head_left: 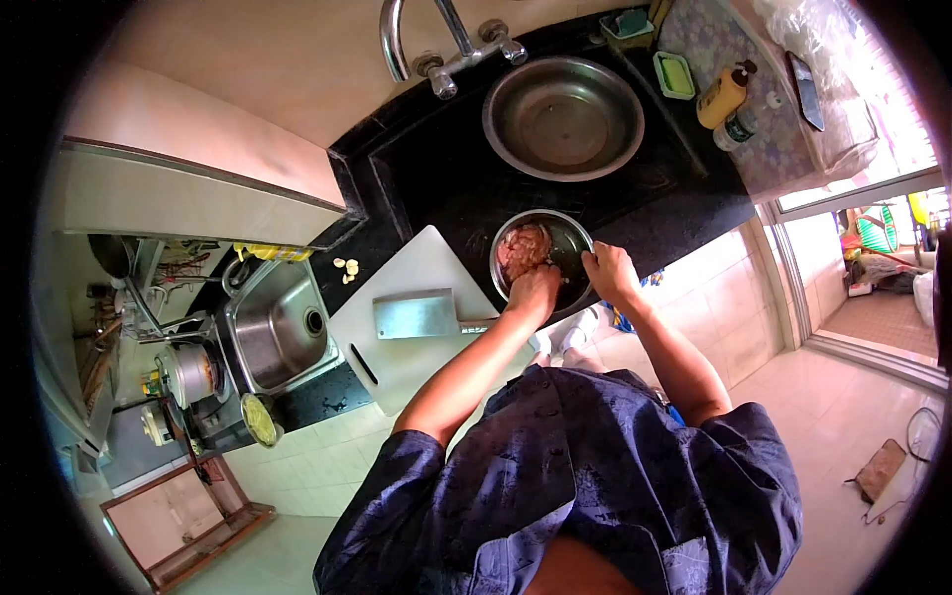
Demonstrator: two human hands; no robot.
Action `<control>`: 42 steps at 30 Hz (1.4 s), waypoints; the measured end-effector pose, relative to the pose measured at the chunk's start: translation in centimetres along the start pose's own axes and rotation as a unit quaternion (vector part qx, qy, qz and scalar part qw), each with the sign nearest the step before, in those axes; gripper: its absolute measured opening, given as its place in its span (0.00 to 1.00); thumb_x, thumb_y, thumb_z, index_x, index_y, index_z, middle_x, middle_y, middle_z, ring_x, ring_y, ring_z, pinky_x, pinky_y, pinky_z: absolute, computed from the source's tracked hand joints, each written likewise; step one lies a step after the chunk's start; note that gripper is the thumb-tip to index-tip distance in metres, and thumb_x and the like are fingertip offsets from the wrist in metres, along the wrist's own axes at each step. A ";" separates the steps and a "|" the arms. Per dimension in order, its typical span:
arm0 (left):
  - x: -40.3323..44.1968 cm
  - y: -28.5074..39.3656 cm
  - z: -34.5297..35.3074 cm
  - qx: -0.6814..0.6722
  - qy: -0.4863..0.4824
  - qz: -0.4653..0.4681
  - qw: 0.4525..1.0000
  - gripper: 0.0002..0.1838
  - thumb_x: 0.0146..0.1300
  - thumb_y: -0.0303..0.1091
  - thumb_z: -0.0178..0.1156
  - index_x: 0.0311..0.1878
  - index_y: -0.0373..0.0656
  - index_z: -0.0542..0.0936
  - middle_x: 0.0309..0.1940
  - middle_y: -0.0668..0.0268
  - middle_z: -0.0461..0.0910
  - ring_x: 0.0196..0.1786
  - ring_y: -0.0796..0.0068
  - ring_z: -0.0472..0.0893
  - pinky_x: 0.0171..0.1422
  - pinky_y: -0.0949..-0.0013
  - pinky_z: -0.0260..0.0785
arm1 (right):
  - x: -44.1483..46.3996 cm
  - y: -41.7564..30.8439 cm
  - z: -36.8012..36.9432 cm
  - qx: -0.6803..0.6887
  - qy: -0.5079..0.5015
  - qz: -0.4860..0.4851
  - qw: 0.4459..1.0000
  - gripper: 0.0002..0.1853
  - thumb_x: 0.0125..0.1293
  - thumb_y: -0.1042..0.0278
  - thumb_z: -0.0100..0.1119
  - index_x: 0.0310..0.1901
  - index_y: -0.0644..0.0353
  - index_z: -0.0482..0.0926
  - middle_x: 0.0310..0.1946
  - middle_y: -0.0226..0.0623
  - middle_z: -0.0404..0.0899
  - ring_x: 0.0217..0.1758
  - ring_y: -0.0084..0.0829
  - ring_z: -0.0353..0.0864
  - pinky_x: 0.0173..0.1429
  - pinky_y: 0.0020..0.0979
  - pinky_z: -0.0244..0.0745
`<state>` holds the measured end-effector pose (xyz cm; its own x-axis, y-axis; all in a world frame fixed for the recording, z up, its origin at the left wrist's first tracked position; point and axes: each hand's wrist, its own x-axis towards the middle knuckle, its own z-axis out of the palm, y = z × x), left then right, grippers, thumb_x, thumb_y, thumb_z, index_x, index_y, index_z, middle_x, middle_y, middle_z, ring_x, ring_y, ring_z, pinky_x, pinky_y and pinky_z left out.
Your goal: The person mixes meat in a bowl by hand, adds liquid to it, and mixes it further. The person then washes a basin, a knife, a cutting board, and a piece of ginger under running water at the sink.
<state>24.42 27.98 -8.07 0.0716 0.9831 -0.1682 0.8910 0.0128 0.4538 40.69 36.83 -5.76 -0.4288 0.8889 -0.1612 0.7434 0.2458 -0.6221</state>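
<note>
- Raw meat (523,248) is in your metal bowl (569,241), near the bench (684,213) front edge.
- Your right hand (613,273) pinches the rim; left hand (538,288) is at the meat, can't tell if gripping.
- Loose rim grip plus a push could tip it.
- Your left forearm (466,377) could snag the cleaver (414,314).
- Wide basin (565,131) behind: can't confirm water.

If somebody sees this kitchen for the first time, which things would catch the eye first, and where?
Probably the pinkish minced meat in the small metal bowl near the centre, with the left hand at it and the right hand at the rim. Next, the broad cleaver lying on the white cutting board, to the left. Then the large metal basin beyond the bowl.
</note>
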 end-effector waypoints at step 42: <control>-0.7 0.5 0.5 -0.049 0.137 0.125 0.982 0.11 0.56 0.23 0.56 0.44 0.36 0.75 0.27 0.47 0.81 0.35 0.42 0.82 0.39 0.45 0.74 | -1.8 0.1 0.3 -0.003 0.041 -0.007 0.999 0.19 0.67 0.59 0.54 0.28 0.69 0.78 0.27 0.62 0.78 0.35 0.61 0.81 0.40 0.53 0.76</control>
<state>25.01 27.21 -8.21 0.1468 0.9700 0.1940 0.8131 -0.2300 0.5347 41.36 35.18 -5.76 -0.3962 0.9139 -0.0883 0.7400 0.2609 -0.6199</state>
